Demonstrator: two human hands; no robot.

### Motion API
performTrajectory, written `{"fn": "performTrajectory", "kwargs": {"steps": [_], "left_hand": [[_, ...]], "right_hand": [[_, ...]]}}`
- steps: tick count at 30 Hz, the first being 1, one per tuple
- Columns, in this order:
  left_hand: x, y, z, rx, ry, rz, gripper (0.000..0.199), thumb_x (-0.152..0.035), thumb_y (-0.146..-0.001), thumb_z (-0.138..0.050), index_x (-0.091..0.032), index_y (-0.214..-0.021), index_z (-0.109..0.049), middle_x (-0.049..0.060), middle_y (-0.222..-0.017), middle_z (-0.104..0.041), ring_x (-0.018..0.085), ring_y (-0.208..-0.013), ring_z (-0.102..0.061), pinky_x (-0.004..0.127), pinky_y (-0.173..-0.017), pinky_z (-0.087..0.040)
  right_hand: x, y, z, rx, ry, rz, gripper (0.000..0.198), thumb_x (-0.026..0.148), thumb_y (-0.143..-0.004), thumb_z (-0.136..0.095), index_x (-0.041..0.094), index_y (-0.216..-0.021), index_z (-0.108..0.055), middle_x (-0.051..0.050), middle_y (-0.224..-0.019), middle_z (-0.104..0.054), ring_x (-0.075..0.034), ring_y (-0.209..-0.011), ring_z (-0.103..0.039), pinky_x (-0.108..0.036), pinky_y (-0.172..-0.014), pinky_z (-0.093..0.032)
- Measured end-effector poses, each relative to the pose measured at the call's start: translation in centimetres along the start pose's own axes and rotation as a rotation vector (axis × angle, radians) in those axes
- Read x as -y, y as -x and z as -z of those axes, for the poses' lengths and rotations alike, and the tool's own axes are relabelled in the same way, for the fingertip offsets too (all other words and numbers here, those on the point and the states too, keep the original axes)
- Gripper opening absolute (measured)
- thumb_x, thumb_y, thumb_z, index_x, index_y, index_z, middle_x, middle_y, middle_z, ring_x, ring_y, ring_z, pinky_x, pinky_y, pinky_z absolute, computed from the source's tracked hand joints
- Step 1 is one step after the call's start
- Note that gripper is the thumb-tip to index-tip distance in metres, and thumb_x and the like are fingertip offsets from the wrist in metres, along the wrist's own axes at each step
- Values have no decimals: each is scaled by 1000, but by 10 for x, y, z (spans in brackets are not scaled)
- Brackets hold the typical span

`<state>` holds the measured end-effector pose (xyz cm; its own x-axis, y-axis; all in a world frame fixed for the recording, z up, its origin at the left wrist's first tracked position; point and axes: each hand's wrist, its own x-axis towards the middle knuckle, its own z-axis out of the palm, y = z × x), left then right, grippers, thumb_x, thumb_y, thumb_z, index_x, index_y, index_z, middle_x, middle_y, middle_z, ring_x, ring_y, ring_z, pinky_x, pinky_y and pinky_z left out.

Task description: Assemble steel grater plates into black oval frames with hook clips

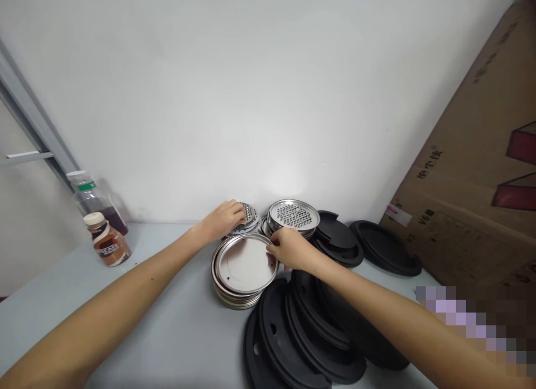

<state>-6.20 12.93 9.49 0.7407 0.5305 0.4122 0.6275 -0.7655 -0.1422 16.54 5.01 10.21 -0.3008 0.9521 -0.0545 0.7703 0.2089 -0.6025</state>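
Left of our right hand's [291, 248] fingers, which pinch its rim, lies a plain metal disc [245, 263], while our left hand [226, 219] curls at a grater disc [250, 213], grip unclear; apparently taking hold, we next need a steady pinch.

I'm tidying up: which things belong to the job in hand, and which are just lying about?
In the job:
grater discs, left hand at one pile
smooth metal discs, right hand at the rim
black round parts, probably

Seemingly just lying about:
clear bottle with dark liquid
brown-labelled bottle
cardboard box
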Motion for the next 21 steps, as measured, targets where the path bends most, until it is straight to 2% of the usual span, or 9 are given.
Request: {"fn": "performTrajectory", "kwargs": {"steps": [2,5,8,10,12,15,17,21], "left_hand": [[-7,3,4,-49,66,85,15,-23,-96,-54,-19,-91,-67,6,-96,-64,21,-95,-55,36,-88,-44],[-22,18,13,-171,156,289,21,-29,-98,-49,-19,-106,-65,8,-113,-62,23,-110,-53,41,-98,-42],[-44,45,16,-263,234,517,37,-40,-100,-43,-18,-127,-54,13,-125,-57,25,-118,-53,42,-97,-45],[-60,65,13,-249,339,666,47,-48,-98,-43,-18,-133,-49,16,-130,-57,28,-122,-54,43,-95,-48],[-77,81,7,-182,594,849,54,-54,-95,-46,-20,-137,-48,16,-140,-53,29,-131,-49,44,-103,-44],[-98,93,-1,-120,1079,1092,61,-57,-93,-49,-26,-145,-40,11,-152,-44,26,-140,-41,43,-113,-34],[-106,94,-4,-158,1260,1136,59,-53,-95,-48,-27,-147,-38,9,-151,-46,24,-137,-46,42,-113,-36],[-111,97,-3,-286,1389,1165,51,-42,-94,-54,-23,-141,-48,8,-145,-54,23,-130,-53,37,-110,-40]], "right_hand": [[4,0,-6,0,53,8,23,14,-83,-56,13,-62,-64,-9,-57,-67,-15,-42,-61,-22,-44,-43],[8,-2,-14,-13,112,27,24,14,-85,-54,13,-65,-67,-14,-64,-71,-22,-59,-68,-27,-58,-49],[6,-5,-16,-23,149,39,25,19,-87,-54,12,-68,-68,-21,-80,-73,-30,-81,-71,-34,-74,-50],[2,-6,-15,1,149,41,28,24,-89,-53,13,-68,-67,-22,-86,-73,-33,-90,-70,-37,-80,-49],[-2,-6,-13,66,122,30,33,31,-91,-51,14,-67,-64,-20,-82,-72,-31,-89,-70,-36,-78,-50],[-5,-7,-15,205,40,-31,38,41,-93,-47,15,-71,-62,-13,-70,-69,-25,-70,-70,-32,-63,-52],[-6,-10,-18,291,-30,-81,38,42,-95,-43,15,-76,-61,-9,-65,-67,-21,-59,-67,-29,-54,-51],[-6,-14,-22,419,-124,-129,34,38,-94,-45,15,-74,-60,-5,-60,-63,-16,-52,-63,-23,-47,-46]]}}
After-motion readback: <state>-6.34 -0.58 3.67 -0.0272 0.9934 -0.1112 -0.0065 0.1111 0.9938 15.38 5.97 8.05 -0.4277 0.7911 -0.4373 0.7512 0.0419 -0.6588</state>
